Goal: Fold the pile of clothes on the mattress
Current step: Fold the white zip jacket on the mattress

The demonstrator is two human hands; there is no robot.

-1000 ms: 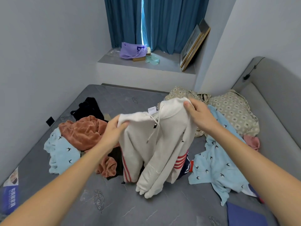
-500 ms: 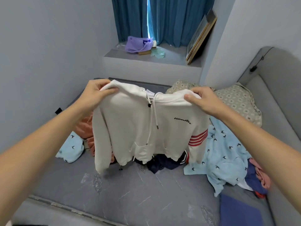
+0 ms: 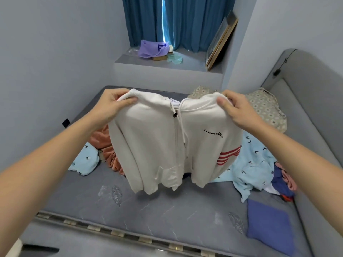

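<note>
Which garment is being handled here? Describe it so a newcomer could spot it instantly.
Above the grey mattress, in front of the clothes pile, hangs a cream zip-up hoodie, held at its shoulders by the left hand and right hand. Only it has red sleeve stripes and black script lettering.

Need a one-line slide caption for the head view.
Left hand and right hand hold a cream zip-up hoodie by its shoulders.

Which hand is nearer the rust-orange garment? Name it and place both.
Left. The left hand grips the white hoodie at its shoulder, up and just left of the rust-orange garment. The right hand grips the other shoulder, far across the hoodie.
</note>
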